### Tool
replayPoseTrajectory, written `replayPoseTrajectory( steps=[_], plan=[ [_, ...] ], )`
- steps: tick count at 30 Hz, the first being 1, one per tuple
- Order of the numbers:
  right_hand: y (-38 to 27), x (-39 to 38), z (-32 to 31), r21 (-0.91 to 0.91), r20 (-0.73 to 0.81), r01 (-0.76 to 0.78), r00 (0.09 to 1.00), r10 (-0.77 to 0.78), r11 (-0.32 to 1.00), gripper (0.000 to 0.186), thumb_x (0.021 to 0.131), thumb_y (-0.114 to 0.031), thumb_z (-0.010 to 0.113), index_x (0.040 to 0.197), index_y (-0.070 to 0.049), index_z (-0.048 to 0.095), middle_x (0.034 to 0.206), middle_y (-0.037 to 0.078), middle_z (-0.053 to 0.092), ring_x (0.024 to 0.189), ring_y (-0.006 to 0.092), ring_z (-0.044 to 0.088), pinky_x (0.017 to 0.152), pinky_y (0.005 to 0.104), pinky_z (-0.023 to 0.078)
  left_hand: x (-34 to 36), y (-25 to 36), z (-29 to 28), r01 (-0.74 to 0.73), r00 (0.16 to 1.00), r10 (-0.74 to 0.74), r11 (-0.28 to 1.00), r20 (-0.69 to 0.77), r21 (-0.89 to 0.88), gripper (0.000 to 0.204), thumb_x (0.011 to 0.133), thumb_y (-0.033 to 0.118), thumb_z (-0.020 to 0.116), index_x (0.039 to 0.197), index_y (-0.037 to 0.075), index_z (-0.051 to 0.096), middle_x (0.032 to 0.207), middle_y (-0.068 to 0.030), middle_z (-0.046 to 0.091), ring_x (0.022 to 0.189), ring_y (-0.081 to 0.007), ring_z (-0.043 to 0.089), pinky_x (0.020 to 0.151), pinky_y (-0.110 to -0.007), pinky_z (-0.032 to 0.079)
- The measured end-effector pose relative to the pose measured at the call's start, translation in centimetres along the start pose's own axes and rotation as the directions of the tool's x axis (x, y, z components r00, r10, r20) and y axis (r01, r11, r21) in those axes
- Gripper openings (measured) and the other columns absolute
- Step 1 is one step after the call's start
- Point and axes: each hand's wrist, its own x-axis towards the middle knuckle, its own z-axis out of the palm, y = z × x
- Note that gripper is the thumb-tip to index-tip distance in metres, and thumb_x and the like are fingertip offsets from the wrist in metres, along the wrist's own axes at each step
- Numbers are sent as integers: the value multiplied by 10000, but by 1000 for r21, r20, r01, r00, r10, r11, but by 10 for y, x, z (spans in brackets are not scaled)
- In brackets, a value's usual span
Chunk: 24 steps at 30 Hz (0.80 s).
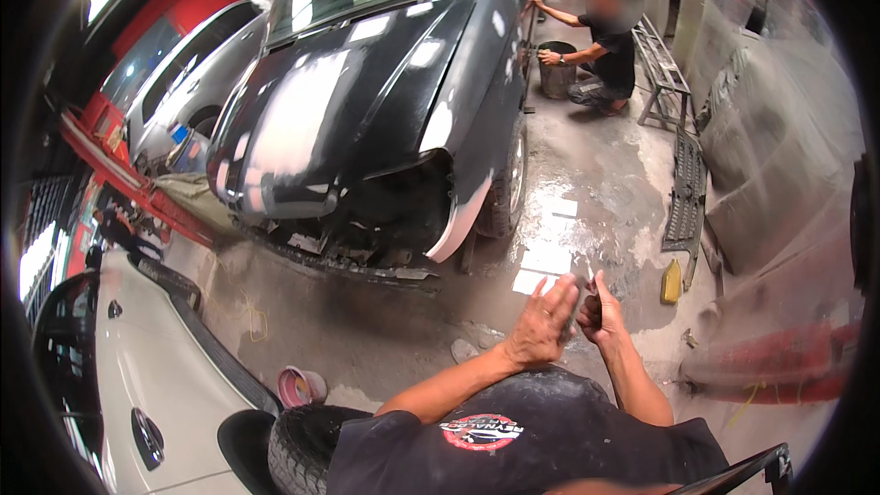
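Note:
Both my hands are raised close together in front of my chest, above the wet floor. My left hand (543, 323) is open, its fingers stretched out and upright, slightly blurred, the fingertips close to my other hand. Curled beside it, thumb up, my right hand (605, 316) closes around something small and dark that I cannot make out. A thin pale streak shows above its fingers, too small to name. Ahead stands a black car (367, 82) with pale sanded patches on its hood (307, 115). Its front bumper is off and the headlight opening is bare.
A co-worker (610, 55) crouches by the car's side, one hand on it, near a black bucket (556, 73). A metal bench (660, 73), a dark grille (683, 188) and a yellow bottle (672, 282) stand right. Left are a pale car (165, 357), a pink bucket (301, 387) and a tire (302, 445).

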Motion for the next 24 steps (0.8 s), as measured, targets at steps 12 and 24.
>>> replayPoseTrajectory(
  steps=[12,24],
  plan=[
    [-9,-40,-34,-729,100,-14,987,127,684,493,913,-263,744,1314,-20,591,1146,72,694,1002,114,645,862,274,534,-42,-98,1,812,399,-916,365,-22,-455,407,1032,335,550,1120,-43,672,901,-107,713,783,-169,643,718,-355,516],
    [-19,-48,-25,-756,-203,185,846,-493,629,449,847,-240,730,1154,70,624,984,101,701,837,154,630,771,315,518,-75,-25,-29,968,121,-445,-145,887,-205,428,1038,384,539,1184,5,673,1063,-39,708,1026,-135,614,937,-273,459]
  ],
)
